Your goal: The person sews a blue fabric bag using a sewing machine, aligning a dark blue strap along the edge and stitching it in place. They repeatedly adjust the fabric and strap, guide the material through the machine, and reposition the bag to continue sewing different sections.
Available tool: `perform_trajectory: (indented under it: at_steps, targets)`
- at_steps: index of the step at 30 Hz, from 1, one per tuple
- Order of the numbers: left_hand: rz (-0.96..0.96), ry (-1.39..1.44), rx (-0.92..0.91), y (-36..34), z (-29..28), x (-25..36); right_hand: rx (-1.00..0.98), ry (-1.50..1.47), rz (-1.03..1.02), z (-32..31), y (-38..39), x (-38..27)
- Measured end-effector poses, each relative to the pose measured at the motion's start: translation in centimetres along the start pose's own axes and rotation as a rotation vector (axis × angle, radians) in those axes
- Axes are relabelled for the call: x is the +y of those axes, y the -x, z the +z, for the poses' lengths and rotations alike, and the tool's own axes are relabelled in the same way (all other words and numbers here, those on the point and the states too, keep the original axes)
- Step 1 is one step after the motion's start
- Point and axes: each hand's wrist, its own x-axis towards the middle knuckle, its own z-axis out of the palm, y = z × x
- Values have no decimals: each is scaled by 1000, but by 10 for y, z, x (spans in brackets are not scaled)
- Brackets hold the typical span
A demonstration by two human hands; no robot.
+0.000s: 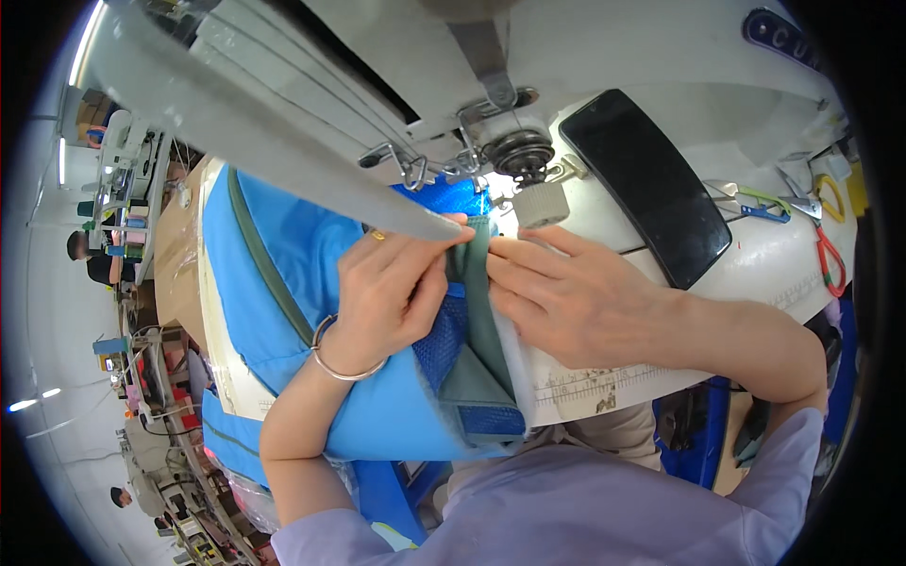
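A light blue fabric piece (pixel 264 245) with a green stripe, dark blue mesh and an olive-green panel (pixel 478 377) lies on the white sewing table under the machine head (pixel 505 151). My left hand (pixel 387 292), wearing a ring and bracelet, has its fingers closed on the green panel's upper part just below the needle area. My right hand (pixel 576 297) grips the same panel's right edge with curled fingers, close beside the left fingertips. The machine's pale diagonal guard (pixel 283 141) partly hides the work at the left fingertips. A brighter blue fabric (pixel 439 191) shows behind the presser area.
A black phone (pixel 644 184) lies right of the needle, with green-handled snips (pixel 760 209) and red-handled scissors (pixel 830 259) beyond. Cardboard (pixel 179 264) borders the table's left. Two co-workers (pixel 99 259) (pixel 142 472) are at machines along the far left. A blue stool (pixel 698 434) is below the table.
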Motion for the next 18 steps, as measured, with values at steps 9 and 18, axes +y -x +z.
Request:
perform_trajectory:
  at_steps: [9,18]
  targets:
    - [79,-86,-165,-3,-2,-5,-96,-152,6,-9,-2,0]
    - [103,-151,-212,0,-2,-1,78,-219,-216,-1,6,-6]
